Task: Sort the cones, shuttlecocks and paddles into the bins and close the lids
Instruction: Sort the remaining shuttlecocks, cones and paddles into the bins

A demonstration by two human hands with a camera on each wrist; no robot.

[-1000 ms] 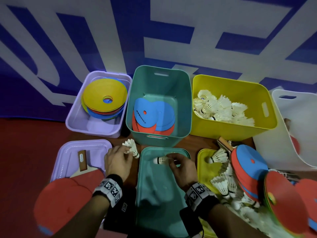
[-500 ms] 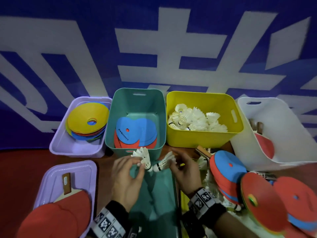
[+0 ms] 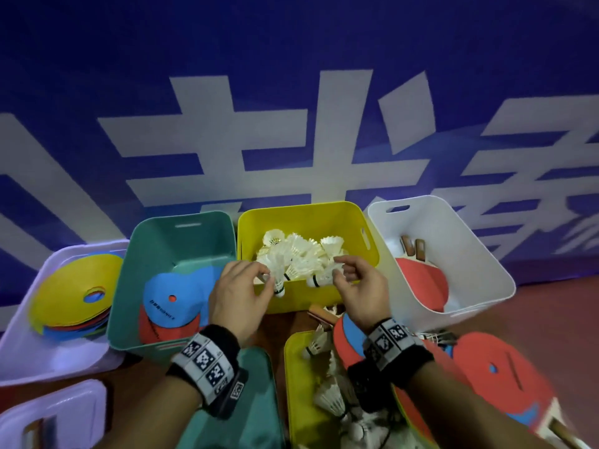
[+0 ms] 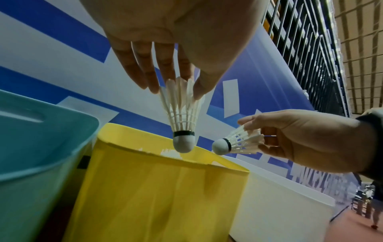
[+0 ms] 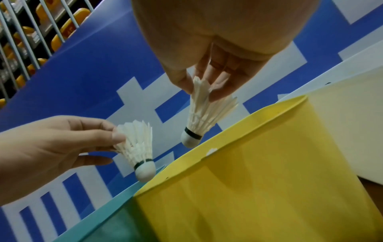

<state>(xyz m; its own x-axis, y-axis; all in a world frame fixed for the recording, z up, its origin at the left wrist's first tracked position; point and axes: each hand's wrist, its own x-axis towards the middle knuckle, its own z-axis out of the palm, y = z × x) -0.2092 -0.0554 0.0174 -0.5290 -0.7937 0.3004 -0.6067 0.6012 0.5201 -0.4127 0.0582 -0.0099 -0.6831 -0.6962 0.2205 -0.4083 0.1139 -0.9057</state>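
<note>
My left hand [image 3: 241, 294] pinches a white shuttlecock [image 4: 182, 121] by its feathers, cork end down, just above the near rim of the yellow bin [image 3: 372, 251]. My right hand [image 3: 359, 288] pinches a second shuttlecock [image 5: 202, 114] the same way, beside the first and over the same rim. The yellow bin holds a heap of several shuttlecocks [image 3: 301, 251]. Left of it stands the teal bin [image 3: 129, 273] with blue and red paddles [image 3: 171, 303]. The lilac bin [image 3: 19, 322] at far left holds stacked flat cones [image 3: 71, 293].
A white bin [image 3: 470, 254] at right holds red paddles. In front lie the teal lid [image 3: 256, 400], a yellow lid [image 3: 298, 393] with loose shuttlecocks [image 3: 330, 396], a lilac lid [image 3: 81, 413] and loose red and blue paddles [image 3: 499, 374]. A blue and white banner wall stands behind the bins.
Both hands have risen from the lids and moved forward, each carrying its shuttlecock up to the yellow bin's near rim. The head view has tilted up.
</note>
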